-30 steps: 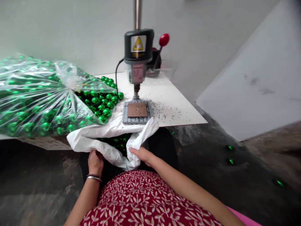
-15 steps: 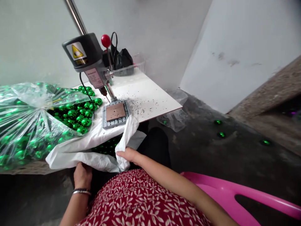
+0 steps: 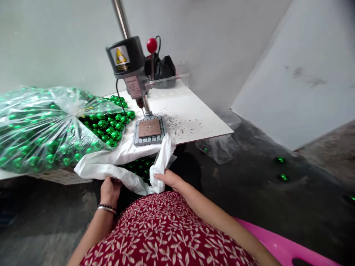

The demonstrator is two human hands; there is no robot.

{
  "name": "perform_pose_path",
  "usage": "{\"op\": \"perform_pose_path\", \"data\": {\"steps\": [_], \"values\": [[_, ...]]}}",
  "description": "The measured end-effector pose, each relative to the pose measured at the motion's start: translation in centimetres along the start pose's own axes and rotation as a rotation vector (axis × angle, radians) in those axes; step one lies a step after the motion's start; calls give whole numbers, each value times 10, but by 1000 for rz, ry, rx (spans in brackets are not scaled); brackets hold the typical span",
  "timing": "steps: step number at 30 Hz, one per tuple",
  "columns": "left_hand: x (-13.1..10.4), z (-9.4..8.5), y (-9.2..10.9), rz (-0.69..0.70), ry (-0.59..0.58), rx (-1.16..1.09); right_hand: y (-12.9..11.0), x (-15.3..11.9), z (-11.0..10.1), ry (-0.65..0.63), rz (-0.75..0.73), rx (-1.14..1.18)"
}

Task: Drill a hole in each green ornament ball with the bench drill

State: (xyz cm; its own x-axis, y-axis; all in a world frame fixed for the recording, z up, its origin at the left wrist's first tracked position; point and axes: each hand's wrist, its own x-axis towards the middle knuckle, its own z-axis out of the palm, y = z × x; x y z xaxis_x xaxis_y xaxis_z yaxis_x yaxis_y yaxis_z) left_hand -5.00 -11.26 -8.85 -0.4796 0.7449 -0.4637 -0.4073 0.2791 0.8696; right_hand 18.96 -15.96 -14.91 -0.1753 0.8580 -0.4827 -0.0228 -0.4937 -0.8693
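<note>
A white sack (image 3: 102,161) hangs open at the table's front edge, with green balls (image 3: 140,168) inside. My left hand (image 3: 110,190) grips its near rim from below, fingers partly hidden by the cloth. Fingers closed, my right hand (image 3: 169,178) holds the gathered right side of the rim. Just beyond the sack stands a small drill press (image 3: 129,70), its bit above a brown square block (image 3: 149,128) on the grey base (image 3: 135,139).
A clear plastic bag (image 3: 50,129) full of green balls lies left on the white table (image 3: 199,122). Dark shavings surround the drill base. Behind is a black bag (image 3: 165,70). A pink chair (image 3: 280,244) stands right; green balls (image 3: 283,177) lie on the floor.
The view has turned left, so the table, drill press and hands appear farther right. Both hands keep their hold on the sack's rim.
</note>
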Motion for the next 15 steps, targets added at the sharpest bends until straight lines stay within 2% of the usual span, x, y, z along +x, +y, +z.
{"op": "perform_pose_path", "data": {"steps": [3, 6, 11, 15], "values": [[-5, -6, 7, -39, 58, -97, -7, -10, -2, -7, 43, -8], [-8, -10, 14, -45, 68, -152, -15, -24, -7, -17, 96, -29], [-10, -3, 20, -16, 21, -177, -23, -45, -19, 19, 158, -14], [-2, 0, 18, 12, 12, -155, -16, -48, -19, 51, 197, 79]]}}
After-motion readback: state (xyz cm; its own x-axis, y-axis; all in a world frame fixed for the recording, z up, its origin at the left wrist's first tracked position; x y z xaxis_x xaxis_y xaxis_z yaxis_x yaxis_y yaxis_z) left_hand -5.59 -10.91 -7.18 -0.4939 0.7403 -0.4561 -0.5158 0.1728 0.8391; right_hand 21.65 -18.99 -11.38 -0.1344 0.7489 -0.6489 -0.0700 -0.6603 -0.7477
